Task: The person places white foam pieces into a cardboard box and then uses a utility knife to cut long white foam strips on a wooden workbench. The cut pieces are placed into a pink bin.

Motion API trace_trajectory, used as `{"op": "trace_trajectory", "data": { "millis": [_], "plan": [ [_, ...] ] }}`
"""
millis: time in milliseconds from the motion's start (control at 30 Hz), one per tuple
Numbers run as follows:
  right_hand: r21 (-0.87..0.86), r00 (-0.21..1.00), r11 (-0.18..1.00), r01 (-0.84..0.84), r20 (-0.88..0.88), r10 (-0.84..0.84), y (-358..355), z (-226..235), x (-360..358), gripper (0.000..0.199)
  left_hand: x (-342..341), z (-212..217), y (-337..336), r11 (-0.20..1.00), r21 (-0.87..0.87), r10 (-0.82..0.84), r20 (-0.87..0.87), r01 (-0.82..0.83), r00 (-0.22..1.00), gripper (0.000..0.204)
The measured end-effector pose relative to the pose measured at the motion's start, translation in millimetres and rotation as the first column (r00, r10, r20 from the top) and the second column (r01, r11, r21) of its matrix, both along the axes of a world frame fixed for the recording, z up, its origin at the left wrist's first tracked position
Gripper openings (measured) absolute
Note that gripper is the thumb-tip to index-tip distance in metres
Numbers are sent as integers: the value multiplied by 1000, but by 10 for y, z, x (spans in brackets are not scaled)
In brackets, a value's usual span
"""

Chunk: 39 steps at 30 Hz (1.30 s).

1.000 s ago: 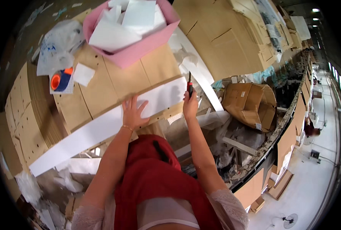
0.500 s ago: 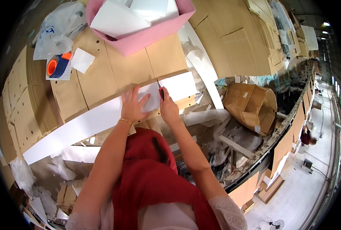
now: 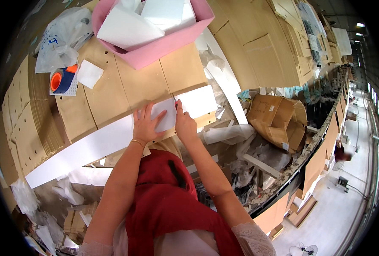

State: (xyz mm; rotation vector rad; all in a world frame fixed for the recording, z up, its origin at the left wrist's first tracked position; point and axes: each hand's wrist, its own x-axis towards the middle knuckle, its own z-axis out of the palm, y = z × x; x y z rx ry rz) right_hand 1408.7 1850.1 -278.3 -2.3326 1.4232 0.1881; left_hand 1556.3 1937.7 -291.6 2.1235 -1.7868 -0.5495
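Note:
A long white strip (image 3: 83, 147) lies slantwise over the brown cardboard sheets in front of me. My left hand (image 3: 146, 127) is open on it, fingers spread and pressing down. Just to the right, my right hand (image 3: 185, 124) is closed around a red-handled knife (image 3: 176, 103), its index finger stretched along the handle. The knife is at a straight edge across the white material, beside a brighter white piece (image 3: 199, 101) on the right. Most of the blade is hidden, so I cannot tell how deep it sits.
Beyond the strip stands a pink bin (image 3: 164, 48) with white foam blocks (image 3: 132, 27). At left are a blue and orange tape dispenser (image 3: 64, 81), a small white square (image 3: 90, 74) and a plastic bag (image 3: 61, 36). An open cardboard box (image 3: 277, 117) lies right, among scraps.
My right hand has drawn the knife slightly toward me and left, and its index finger now extends along the handle. The left hand keeps its place on the strip.

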Motion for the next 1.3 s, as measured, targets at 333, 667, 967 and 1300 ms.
{"op": "trace_trajectory", "data": {
  "millis": [333,667,967,1300],
  "plan": [
    [496,924,858,134,-375,73,927,860,-1255,50,4,-114,15,994,-48,96,-8,-96,995,79],
    [-34,880,986,165,456,-132,-133,-176,-152,51,109,100,155,999,-27,-34,34,35,999,97],
    [-19,908,982,190,383,-168,335,-63,256,60,741,-128,1231,967,29,244,199,-255,949,117],
    [159,951,977,-142,297,89,1094,99,753,67,762,-163,1233,959,-132,270,144,-252,952,106]
  ]
}}
